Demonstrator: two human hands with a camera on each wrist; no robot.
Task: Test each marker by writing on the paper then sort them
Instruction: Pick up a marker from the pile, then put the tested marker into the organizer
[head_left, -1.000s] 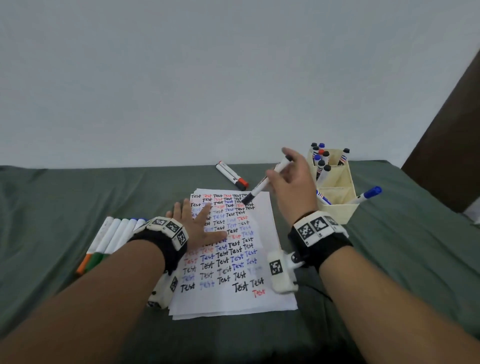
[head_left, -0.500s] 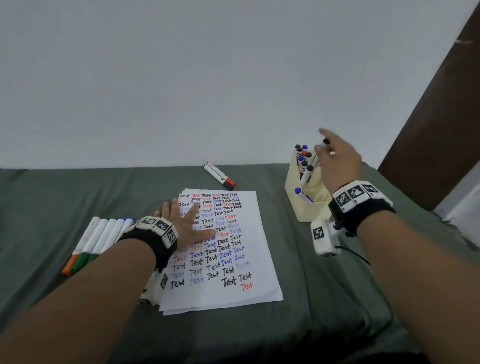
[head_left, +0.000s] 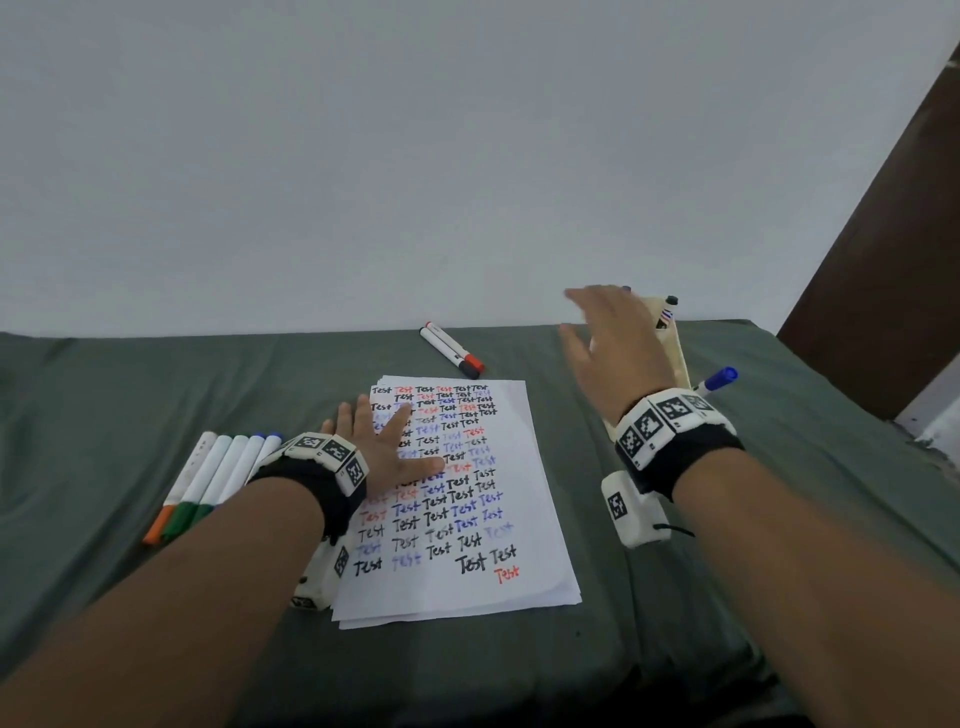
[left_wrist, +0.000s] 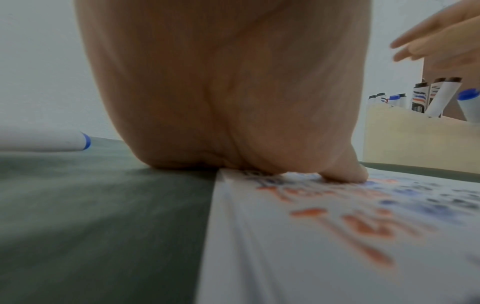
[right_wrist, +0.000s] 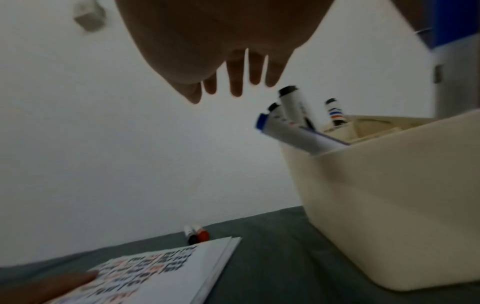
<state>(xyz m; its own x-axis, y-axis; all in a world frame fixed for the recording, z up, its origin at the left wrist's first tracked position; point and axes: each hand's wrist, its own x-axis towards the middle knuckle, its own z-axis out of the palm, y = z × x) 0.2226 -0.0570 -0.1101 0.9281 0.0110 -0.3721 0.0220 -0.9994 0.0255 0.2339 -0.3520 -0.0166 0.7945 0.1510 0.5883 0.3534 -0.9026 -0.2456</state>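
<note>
- Nearest, stacked paper (head_left: 467, 499) on the green cloth (head_left: 104, 415), crowded with "Test" in black, blue and red, only a little bare white down its right side.
- Pinned flat by the left hand (head_left: 382, 447), fingers straight and spread over the upper left of the sheet, gripping nothing; thumb tip pressed to the page in the left wrist view.
- Just left of that wrist, a row of white markers (head_left: 218, 478) side by side, caps orange, green and blue: probably an already sorted group.
- Over to the right, the right hand (head_left: 605, 343) raised off the cloth, fingers (right_wrist: 235, 82) straight and apart, empty, held above and in front of the cream bin (right_wrist: 376, 205).
- Standing in that bin, more markers (right_wrist: 291, 115), black and blue caps showing; one blue-capped marker (head_left: 719, 378) poking out at the right.
- Farthest back, beyond the top edge of the sheet, two markers (head_left: 452, 351) lying together, one red-capped, one black-capped.
- Judged step: between markers, nothing in hand, so fetching the next untested one.
- Next move probably calls for pinching one marker, uncapping it, then writing in the bare margin with the sheet held down.
</note>
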